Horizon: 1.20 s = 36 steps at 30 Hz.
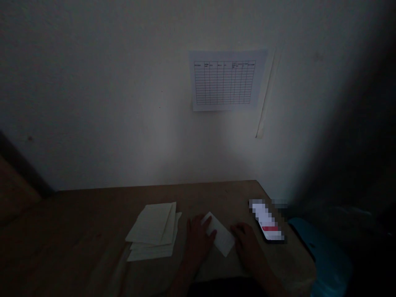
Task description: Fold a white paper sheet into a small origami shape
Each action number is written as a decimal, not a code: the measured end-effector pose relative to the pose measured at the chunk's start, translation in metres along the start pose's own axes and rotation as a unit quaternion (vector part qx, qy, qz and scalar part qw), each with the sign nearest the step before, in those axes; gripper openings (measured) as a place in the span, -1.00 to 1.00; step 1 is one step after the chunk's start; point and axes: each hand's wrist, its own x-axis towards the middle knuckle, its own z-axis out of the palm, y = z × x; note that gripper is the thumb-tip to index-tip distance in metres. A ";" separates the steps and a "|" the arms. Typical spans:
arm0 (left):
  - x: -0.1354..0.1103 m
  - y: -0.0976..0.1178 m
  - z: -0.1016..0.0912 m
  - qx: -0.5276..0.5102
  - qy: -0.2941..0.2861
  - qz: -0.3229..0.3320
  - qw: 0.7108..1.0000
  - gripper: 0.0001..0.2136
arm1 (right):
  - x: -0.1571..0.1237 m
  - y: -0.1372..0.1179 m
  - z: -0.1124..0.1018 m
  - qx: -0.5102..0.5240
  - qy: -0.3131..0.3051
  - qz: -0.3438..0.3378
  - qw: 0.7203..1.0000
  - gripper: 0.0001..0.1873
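In dim light, my left hand (198, 239) lies on the left part of a small white folded paper (221, 237) on the wooden table (93, 231), fingers pressed down on it. My right hand (247, 245) rests at the paper's right edge, fingers curled against it. The paper lies flat and slanted between the two hands.
A stack of cream envelopes or folded sheets (154, 231) lies to the left of my hands. A phone (267, 220) with a lit screen lies at the table's right edge. A printed table sheet (225, 80) hangs on the wall. A blue object (321, 251) sits lower right.
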 end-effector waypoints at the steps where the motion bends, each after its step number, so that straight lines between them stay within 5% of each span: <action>1: 0.000 -0.001 0.000 -0.006 0.002 -0.004 1.000 -0.53 | 0.000 0.001 0.002 -0.003 0.010 0.010 1.000 -0.52; 12: -0.002 -0.011 0.006 -0.114 -0.008 -0.014 0.993 -0.41 | -0.002 -0.005 -0.004 0.005 -0.019 0.003 1.000 -0.64; 17: -0.001 -0.012 0.005 -0.128 0.012 -0.021 0.992 -0.62 | 0.003 -0.004 -0.005 0.007 -0.010 0.035 0.999 -0.58; 19: -0.001 -0.013 0.006 -0.121 0.021 -0.021 0.992 -0.68 | 0.009 -0.004 -0.006 -0.010 -0.012 0.053 0.998 -0.50; 23: 0.001 -0.012 0.007 -0.136 0.061 -0.037 0.988 -0.68 | 0.033 -0.003 -0.017 -0.033 -0.042 0.038 0.998 -0.76; 28: 0.001 -0.012 0.003 -0.160 0.094 -0.019 0.982 -0.71 | 0.069 -0.002 -0.028 -0.047 -0.027 0.021 0.998 -0.77; 36: 0.001 -0.014 0.005 -0.110 0.104 -0.015 0.988 -0.79 | 0.077 0.006 0.000 0.011 0.017 0.030 0.999 -0.74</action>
